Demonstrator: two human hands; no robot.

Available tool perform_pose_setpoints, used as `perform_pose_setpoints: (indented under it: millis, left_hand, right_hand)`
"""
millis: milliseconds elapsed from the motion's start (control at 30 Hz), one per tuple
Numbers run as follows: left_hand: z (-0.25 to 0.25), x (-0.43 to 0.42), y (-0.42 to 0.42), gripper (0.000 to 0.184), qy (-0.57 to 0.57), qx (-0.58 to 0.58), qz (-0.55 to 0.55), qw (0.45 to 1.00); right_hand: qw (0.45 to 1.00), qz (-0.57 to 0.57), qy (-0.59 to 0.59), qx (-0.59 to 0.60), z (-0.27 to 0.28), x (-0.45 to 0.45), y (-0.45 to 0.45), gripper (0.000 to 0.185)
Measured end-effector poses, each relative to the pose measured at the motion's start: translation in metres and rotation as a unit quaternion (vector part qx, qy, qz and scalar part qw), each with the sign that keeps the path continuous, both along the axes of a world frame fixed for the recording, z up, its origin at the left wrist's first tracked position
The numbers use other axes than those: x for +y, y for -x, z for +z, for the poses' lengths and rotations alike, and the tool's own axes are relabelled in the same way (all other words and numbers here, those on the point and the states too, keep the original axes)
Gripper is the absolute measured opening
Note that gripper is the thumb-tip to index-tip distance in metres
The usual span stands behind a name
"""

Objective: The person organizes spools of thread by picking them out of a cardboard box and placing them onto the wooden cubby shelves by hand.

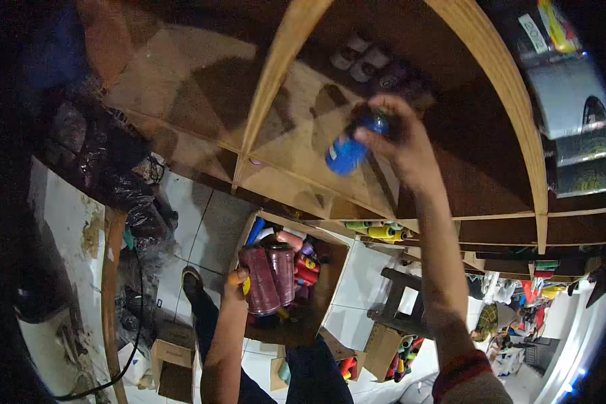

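Note:
My right hand (404, 145) is raised inside a wooden shelf compartment, its fingers closed around a blue thread spool (347, 155) that is tilted and slightly blurred. Lower down, my left hand (236, 281) grips a maroon thread spool (259, 283) by its side. A second maroon spool (282, 273) lies right against the first; whether my fingers also reach it is hidden. Both are over an open cardboard box (333, 259) holding red, pink, blue and purple spools. Several pale spools (361, 60) stand at the back of the shelf, in shadow.
Wooden shelf dividers (279, 74) curve around my right arm. Yellow and green spools (384, 232) fill a lower compartment. On the tiled floor are a dark stool (380, 306), cardboard boxes (382, 350) and dark plastic bags (138, 222). A person (495, 320) is at the far right.

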State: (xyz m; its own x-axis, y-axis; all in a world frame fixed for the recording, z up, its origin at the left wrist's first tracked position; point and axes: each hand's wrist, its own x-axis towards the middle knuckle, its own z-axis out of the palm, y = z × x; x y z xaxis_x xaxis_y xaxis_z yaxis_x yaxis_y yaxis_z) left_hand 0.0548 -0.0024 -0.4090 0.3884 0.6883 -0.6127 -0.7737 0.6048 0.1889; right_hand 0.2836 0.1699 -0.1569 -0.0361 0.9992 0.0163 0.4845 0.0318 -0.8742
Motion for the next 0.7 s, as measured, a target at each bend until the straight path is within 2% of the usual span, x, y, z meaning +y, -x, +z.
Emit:
perform_pose_setpoints:
  millis: [33,67,167,200,267,333,433,467,700]
  left_hand:
    - [0.0,0.002,0.007,0.018,0.003,0.006,0.008,1.0]
    - [-0.001,0.004,0.013,0.019,0.006,0.01,0.014,1.0]
    - [0.0,0.003,0.028,0.024,0.03,0.024,0.031,0.999]
    - [0.002,0.003,0.032,0.027,0.048,0.029,0.035,0.998]
    - [0.014,0.003,0.038,0.032,0.125,0.041,0.048,0.99]
    - [0.02,0.002,0.04,0.038,0.187,0.056,0.066,0.979]
    - [-0.002,0.002,0.049,0.049,-0.044,0.023,0.015,0.999]
    - [-0.007,0.001,0.051,0.047,-0.083,0.013,0.012,0.996]
    - [-0.024,-0.002,0.048,0.038,-0.026,0.012,0.007,1.0]
  right_hand:
    - [1.0,0.014,-0.005,-0.023,0.006,0.021,0.002,0.056]
    - [0.969,-0.027,0.059,-0.236,0.022,0.04,0.007,0.055]
    - [0.912,-0.002,-0.217,-0.347,0.005,0.109,-0.001,0.05]
    - [0.886,-0.008,-0.252,-0.39,0.0,0.13,-0.003,0.05]
    - [0.858,-0.019,-0.233,-0.458,-0.008,0.161,-0.005,0.05]
    - [0.849,-0.023,-0.187,-0.494,-0.012,0.177,-0.003,0.049]
    - [0.84,-0.021,-0.154,-0.52,-0.012,0.187,-0.004,0.049]
    - [0.837,-0.02,-0.148,-0.526,-0.014,0.186,-0.003,0.049]
    - [0.831,-0.021,-0.128,-0.541,-0.017,0.193,-0.008,0.047]
